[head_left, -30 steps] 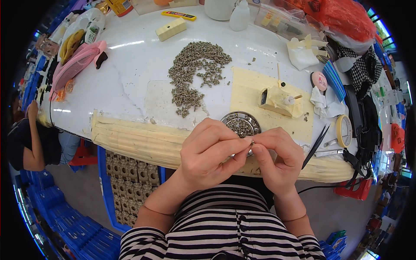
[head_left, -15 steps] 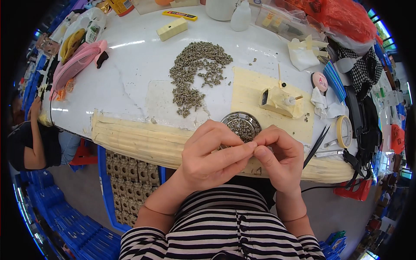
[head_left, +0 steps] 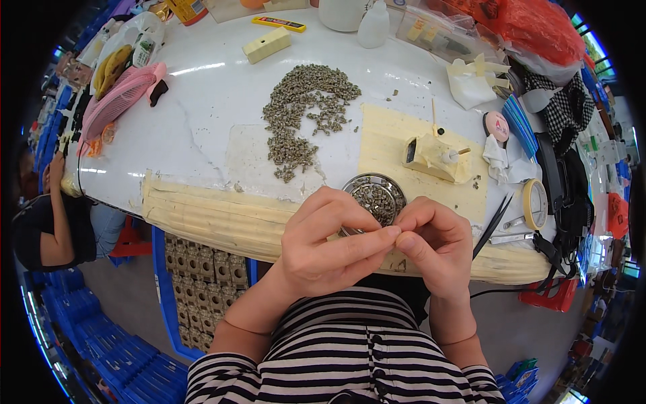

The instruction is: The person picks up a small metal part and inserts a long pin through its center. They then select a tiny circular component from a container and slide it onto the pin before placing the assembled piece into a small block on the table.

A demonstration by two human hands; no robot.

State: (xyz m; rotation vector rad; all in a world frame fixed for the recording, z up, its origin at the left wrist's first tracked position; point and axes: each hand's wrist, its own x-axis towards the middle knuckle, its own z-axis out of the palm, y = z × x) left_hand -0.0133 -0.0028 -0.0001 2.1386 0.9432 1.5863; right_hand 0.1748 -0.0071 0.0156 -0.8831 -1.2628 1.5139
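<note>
My left hand (head_left: 336,239) and my right hand (head_left: 436,244) meet fingertip to fingertip over the near table edge. Both are closed in a pinch, and whatever lies between the tips is too small to make out. Just beyond them sits a round metal dish (head_left: 397,186) holding many small metal parts (head_left: 377,200); my fingers hide its near side. A large heap of similar small metal parts (head_left: 291,111) spreads over the white tabletop, farther off and to the left. Right of the dish stands a tape-wrapped block (head_left: 437,160) with thin sticks in it.
Yellowish tape covers the table edge (head_left: 208,209). At the right lie black tweezers (head_left: 492,225) and a tape roll (head_left: 535,203). A pale block (head_left: 267,45) and a white squeeze bottle (head_left: 374,25) stand at the back. Below left is a blue crate (head_left: 161,276) of metal pieces. Another person (head_left: 57,225) sits far left.
My hands stay almost in place, with only a slight shift of the right fingers. The other person's arm at the far left has moved a little.
</note>
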